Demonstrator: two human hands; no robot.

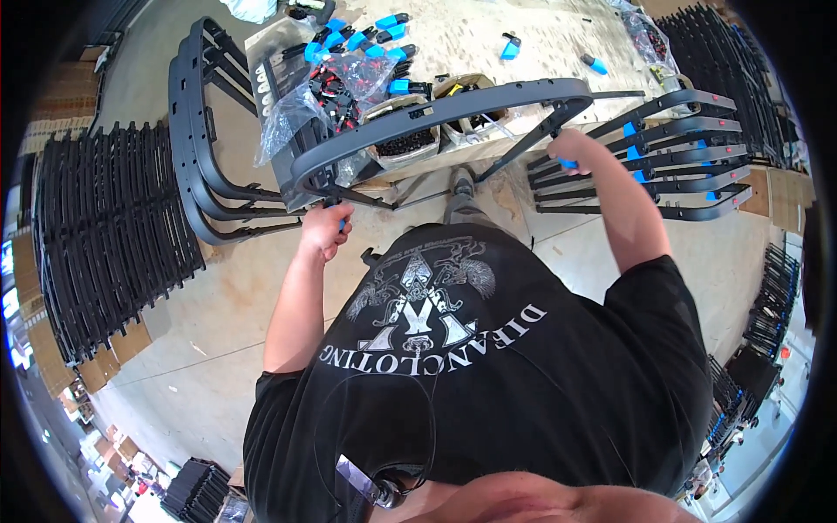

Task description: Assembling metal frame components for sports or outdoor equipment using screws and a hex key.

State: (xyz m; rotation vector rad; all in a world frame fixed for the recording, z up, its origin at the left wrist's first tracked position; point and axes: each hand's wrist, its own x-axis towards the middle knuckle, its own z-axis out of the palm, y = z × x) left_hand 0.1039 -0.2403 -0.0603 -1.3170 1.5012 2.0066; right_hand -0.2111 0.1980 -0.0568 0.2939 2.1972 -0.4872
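A curved black frame (445, 106), shaped like a wide U with holes along it, stands in front of me at the table's near edge. My left hand (327, 232) is closed at its left end, with a bit of a blue and black plastic piece (342, 224) showing between the fingers. At its right end my right hand (579, 152) is closed around another blue and black plastic piece (568, 164). Both pieces are mostly covered by my fingers, so how they meet the frame cannot be made out.
Similar blue and black pieces (353, 39) lie on the worktable (549, 26), beside a clear bag of red and black parts (338, 91) and boxes of small parts (403, 144). Black frames lean left (205, 131) and right (689, 155). Stacked black parts (113, 227) stand far left.
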